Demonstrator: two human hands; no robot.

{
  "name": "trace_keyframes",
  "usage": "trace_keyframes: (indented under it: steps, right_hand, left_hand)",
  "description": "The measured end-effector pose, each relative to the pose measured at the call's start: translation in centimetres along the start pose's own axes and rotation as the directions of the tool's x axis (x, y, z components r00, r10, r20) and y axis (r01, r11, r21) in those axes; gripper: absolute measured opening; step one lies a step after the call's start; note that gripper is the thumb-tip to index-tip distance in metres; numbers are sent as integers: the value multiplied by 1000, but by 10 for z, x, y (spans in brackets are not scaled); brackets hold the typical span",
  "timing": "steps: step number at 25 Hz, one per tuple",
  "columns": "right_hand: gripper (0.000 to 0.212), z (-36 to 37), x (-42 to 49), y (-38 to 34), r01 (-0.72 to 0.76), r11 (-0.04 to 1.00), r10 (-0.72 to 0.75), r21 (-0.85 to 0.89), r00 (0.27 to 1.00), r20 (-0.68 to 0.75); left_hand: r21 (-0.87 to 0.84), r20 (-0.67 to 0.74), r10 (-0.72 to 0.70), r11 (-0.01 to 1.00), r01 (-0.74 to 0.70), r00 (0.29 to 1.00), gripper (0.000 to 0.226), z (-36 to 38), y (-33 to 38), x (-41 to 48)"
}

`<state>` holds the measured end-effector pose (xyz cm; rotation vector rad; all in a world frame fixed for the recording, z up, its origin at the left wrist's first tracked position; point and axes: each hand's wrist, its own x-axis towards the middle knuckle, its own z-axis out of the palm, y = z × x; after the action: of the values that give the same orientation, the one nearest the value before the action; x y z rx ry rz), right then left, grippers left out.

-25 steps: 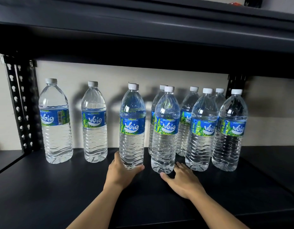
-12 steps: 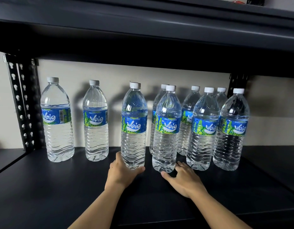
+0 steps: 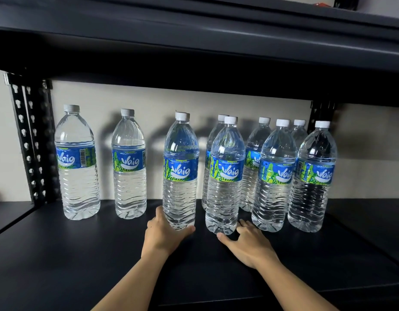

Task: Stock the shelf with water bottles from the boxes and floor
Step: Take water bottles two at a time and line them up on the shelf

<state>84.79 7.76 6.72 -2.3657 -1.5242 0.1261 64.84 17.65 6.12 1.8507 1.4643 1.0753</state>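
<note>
Frontal light; soft shadows on wall [image 3: 162,104]; edges bowed.

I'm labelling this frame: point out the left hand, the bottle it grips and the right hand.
left hand [image 3: 162,239]: head view, back of hand.
gripped bottle [image 3: 180,170]: head view, blue label.
right hand [image 3: 250,245]: head view, back of hand.
</note>
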Motion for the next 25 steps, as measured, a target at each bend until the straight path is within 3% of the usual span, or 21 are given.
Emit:
trace_keyframes:
  steps: [11,15,18,21,23,25]
  right_hand:
    - [95,1,-1,1,8,1000,-7,5,1000,-27]
    - [94,1,-4,-2,-23,1000,22,-9,999,-44]
    - [81,-7,-21,-12,-83,987,51,-139,974,-220]
    - [66,-11,-46,-29,-54,956,-62,-288,923,-379]
    - [44,-1,-63,-47,30,977,-106,-209,928,-359]
    - [27,16,-83,-73,144,989,-145,-27,932,-332]
  left_hand:
    - [-42,38,-8,999,9,999,87,-1,0,0]
    - [-18,93,-36,999,38,995,126,-11,2,-5]
    - [-33,138,-57,998,62,989,133,-32,-3,-25]
    - [-130,222,6,991,23,975,102,-67,-17,-58]
    - [-178,225,114,981,-74,968,63,-96,-30,-89]
    - [-187,109,204,966,-181,973,35,-128,-44,-126]
